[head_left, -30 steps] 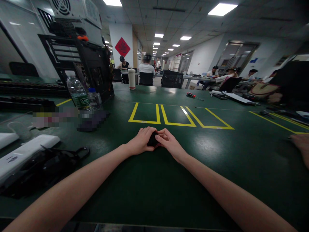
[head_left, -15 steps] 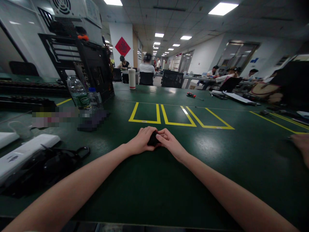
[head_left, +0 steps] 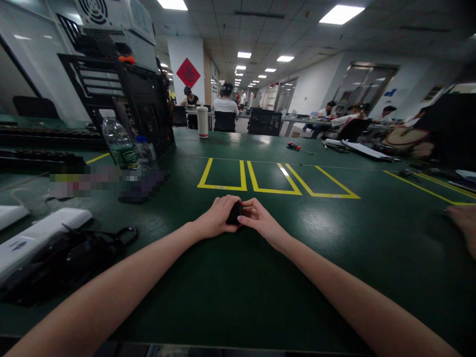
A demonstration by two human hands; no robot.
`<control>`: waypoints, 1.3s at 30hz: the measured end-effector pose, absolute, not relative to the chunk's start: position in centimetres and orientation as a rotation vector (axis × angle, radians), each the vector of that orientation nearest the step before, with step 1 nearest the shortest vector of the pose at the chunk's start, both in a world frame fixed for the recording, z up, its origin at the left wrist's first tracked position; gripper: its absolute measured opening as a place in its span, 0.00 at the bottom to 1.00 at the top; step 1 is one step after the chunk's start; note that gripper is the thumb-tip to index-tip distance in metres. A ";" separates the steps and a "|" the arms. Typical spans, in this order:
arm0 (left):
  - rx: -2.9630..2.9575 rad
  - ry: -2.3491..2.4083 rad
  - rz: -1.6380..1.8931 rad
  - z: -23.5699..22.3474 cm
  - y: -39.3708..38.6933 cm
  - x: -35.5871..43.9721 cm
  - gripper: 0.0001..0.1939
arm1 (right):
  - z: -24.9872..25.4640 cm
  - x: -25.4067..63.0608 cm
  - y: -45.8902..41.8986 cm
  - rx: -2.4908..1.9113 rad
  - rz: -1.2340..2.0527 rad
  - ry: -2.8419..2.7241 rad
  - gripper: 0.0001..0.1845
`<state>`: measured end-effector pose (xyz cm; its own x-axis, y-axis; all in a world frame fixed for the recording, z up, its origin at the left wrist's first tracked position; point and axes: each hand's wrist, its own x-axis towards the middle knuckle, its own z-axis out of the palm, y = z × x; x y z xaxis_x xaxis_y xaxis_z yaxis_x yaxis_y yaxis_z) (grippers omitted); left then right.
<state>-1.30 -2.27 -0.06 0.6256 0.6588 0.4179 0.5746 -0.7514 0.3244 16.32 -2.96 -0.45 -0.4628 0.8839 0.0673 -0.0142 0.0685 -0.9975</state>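
A small black block-like object (head_left: 233, 214) is held low over the green table (head_left: 223, 287), in the middle of the view. Its exact kind cannot be made out. My left hand (head_left: 218, 213) wraps round it from the left, fingers over the top and thumb below. From the right, my right hand (head_left: 260, 218) closes on the object's right side, with the thumb at its near face and the fingers curled behind. Much of the object is covered by my fingers. Just beyond my hands lie three open frames of yellow tape (head_left: 222, 188) on the tabletop.
Black computer cases (head_left: 145, 109) stand at the left behind water bottles (head_left: 119, 141). A white power strip (head_left: 44, 238) and black straps (head_left: 85, 253) lie near left. Farther back are a white cup (head_left: 203, 122) and a screwdriver (head_left: 294, 146). Another person's hand (head_left: 463, 220) rests at the right edge.
My right thumb has shifted slightly left and down on the black object, and more of its near face shows. My left hand stays about the same.
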 end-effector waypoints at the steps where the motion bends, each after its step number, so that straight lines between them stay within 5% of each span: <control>1: 2.681 1.021 0.783 0.0 -2.3 -1.3 0.28 | -0.4 16.3 -3.0 -0.888 1.494 -1.583 0.15; 39: 2.684 1.039 0.826 -0.5 -2.1 -1.3 0.30 | -0.4 16.2 -3.1 -0.917 1.465 -1.582 0.13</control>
